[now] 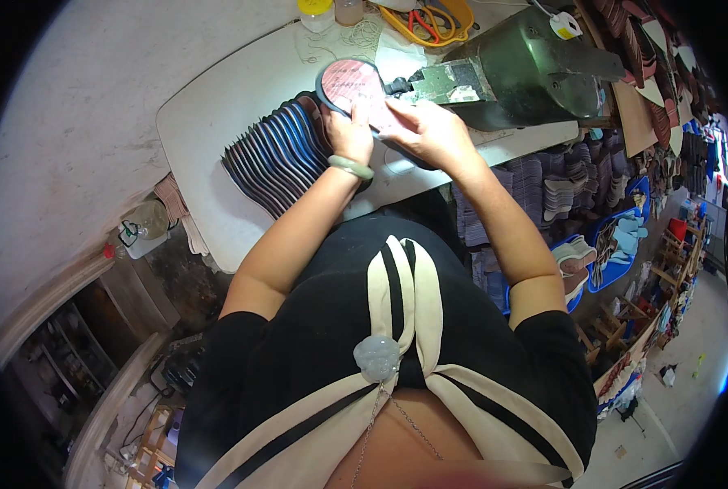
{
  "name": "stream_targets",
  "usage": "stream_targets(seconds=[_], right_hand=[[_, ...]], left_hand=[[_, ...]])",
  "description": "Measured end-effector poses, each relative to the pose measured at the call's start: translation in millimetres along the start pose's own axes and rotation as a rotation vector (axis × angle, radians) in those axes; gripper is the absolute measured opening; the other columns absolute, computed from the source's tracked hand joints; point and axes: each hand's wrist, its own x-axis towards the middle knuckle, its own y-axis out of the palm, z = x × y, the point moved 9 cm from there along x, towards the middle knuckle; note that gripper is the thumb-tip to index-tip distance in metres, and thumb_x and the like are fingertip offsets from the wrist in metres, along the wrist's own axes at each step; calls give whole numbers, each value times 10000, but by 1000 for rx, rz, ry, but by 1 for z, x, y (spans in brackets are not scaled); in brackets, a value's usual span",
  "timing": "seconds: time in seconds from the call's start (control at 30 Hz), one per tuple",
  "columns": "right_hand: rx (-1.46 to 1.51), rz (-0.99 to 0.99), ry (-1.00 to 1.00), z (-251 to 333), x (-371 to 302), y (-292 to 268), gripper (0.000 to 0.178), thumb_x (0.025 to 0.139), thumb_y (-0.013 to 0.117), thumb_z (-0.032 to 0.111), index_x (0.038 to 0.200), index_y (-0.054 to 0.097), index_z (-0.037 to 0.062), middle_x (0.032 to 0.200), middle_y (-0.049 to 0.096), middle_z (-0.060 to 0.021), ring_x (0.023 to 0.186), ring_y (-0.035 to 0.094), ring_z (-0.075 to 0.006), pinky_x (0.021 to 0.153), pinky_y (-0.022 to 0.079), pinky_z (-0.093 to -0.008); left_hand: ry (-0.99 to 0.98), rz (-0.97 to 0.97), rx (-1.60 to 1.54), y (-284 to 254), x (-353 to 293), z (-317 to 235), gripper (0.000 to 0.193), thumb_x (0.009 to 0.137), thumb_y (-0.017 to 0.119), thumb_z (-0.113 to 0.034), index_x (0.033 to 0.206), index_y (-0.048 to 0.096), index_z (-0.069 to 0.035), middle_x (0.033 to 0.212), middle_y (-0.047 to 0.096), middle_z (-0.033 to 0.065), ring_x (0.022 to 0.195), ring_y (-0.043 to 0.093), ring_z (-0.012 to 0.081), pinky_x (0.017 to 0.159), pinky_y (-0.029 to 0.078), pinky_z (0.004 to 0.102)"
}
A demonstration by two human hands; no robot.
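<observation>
At the far left of the white worktable (209, 106), a fanned stack of dark insoles (270, 159) is lying in overlapping rows, its near end reaching to just beside the person's left wrist. The left hand (350, 134), wearing a pale green bangle (351, 167), is closing its fingers over the lower edge of a pink insole with a dark rim (349, 84); the thumb's position is hidden, so how firmly it is pinching cannot be told. The insole is resting flat on the table, its right end lying at the nose of the green machine (527, 69). The right hand (429, 130) is pressing down on that right part of the insole with fingers nearly flat and spread, holding rather than gripping, the fingertips pointing toward the machine's metal head (450, 81).

To do this step well, it seems the person is needing both hands to keep the piece flat and square to the head, the left steering the free end while the right is feeding the edge evenly. Fingertips are sitting very near the working part, so keeping them behind it is looking like the main care. To the right, beyond the table, blue bins of cut pieces (617, 244) are standing well apart from the hands.
</observation>
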Motion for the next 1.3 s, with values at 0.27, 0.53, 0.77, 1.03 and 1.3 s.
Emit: stream_targets(seconds=[0.27, 0.53, 0.77, 1.03, 1.3], right_hand=[[1739, 117, 729, -18, -63, 77, 340, 897, 553, 252, 1089, 562, -28, 796, 626, -87, 641, 597, -127, 604, 467, -220], [1593, 58, 744, -17, -34, 97, 321, 895, 559, 299, 916, 608, -18, 652, 566, -17, 507, 498, -95, 484, 385, -203], [1510, -13, 727, -16, -12, 100, 342, 890, 583, 318, 836, 639, -14, 568, 540, 21, 429, 453, -66, 421, 327, -184], [1392, -88, 732, -33, -8, 91, 367, 882, 589, 321, 753, 650, -17, 547, 583, -31, 395, 477, -68, 384, 340, -186], [1306, -31, 680, -37, -6, 83, 333, 900, 544, 290, 829, 641, -22, 626, 649, -87, 439, 550, -97, 392, 354, -193]], left_hand=[[-312, 158, 23, 22, 30, 9, 385, 876, 553, -266, 1069, 526, 67, 962, 628, 240, 875, 622, 339, 793, 473, 390], [989, 1079, 731, 83, 47, -75, 625, 746, 653, -487, 1206, 552, -77, 1341, 438, 118, 1354, 233, 304, 1098, 160, 515], [1015, 1517, 864, 106, 47, -72, 263, 787, 617, -414, 889, 666, -177, 909, 633, 5, 936, 516, 222, 942, 325, 418], [654, 1504, 977, 80, 53, -59, 304, 879, 511, -408, 1034, 619, -169, 884, 662, 98, 885, 611, 316, 801, 431, 409], [319, 1384, 847, 61, 40, -40, 434, 915, 477, -371, 1286, 483, -145, 1143, 595, 175, 1055, 559, 333, 899, 428, 382]])
